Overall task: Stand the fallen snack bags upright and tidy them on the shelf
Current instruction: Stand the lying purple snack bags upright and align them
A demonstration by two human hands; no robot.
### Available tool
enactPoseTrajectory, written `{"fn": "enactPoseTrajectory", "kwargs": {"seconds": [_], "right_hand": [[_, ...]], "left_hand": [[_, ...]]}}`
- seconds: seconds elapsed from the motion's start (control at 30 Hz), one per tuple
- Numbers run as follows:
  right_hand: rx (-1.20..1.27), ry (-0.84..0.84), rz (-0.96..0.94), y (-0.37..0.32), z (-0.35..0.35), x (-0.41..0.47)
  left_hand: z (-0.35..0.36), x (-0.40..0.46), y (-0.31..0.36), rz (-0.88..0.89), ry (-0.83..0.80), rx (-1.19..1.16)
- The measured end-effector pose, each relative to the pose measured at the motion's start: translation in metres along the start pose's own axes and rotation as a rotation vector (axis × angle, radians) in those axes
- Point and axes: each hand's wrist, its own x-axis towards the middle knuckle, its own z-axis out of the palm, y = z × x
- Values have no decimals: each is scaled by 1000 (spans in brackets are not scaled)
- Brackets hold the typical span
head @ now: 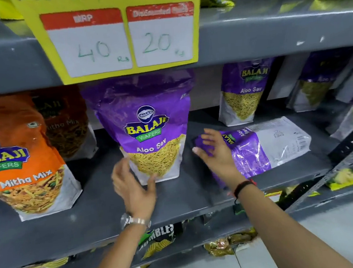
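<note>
Right, fallen bag lies flat, long axis running rightward from right hand. That open hand touches its near end. Left hand, open, holds nothing.

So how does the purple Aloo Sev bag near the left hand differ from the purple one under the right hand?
The standing Aloo Sev bag is upright on its base; the fallen Aloo Sev bag lies flat on the shelf. The standing bag shows its front with the logo; the fallen bag shows mostly its white printed back. The left hand is at the standing bag's lower corner; the right hand rests on the fallen bag's purple top. Both are purple Balaji Aloo Sev.
</note>
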Motion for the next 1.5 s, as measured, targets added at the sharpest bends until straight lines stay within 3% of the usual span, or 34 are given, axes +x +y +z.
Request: {"fn": "enactPoseTrajectory", "kwargs": {"seconds": [0.1, 0.17, 0.3, 0.37, 0.43, 0.57, 0.73, 0.83, 1.07, 1.17, 1.33, 1.5], "right_hand": [[-25, 89, -32, -2, -48, 13], [-153, 93, -47, 1, -87, 25], [-536, 16, -126, 12, -163, 47], [-671, -75, -146, 18, -199, 63], [-787, -169, -128, 23, -224, 78], [-911, -314, -108, 38, -247, 104], [-964, -571, 69, 55, -243, 133], [-792, -611, 148, 61, -243, 138], [-423, -524, 92, 65, -258, 116], [-182, -435, 98, 65, -263, 95], [32, -299, 29, 67, -257, 68], [31, -217, 105, 89, -237, 57]], "left_hand": [[22, -14, 30, 345, -167, -8], [44, -22, 57, 335, -485, -53], [99, -44, 111, -160, -1133, -234], [128, -61, 135, -493, -1291, -363], [149, -76, 155, -792, -1250, -480], [190, -105, 183, -1247, -853, -792], [222, -110, 189, -1382, -410, -1037], [230, -110, 187, -1346, -315, -1068], [231, -110, 187, -1198, -216, -1010], [223, -103, 193, -1005, -206, -981], [215, -68, 182, -474, -239, -678], [213, -36, 158, -298, -445, -457]]}}
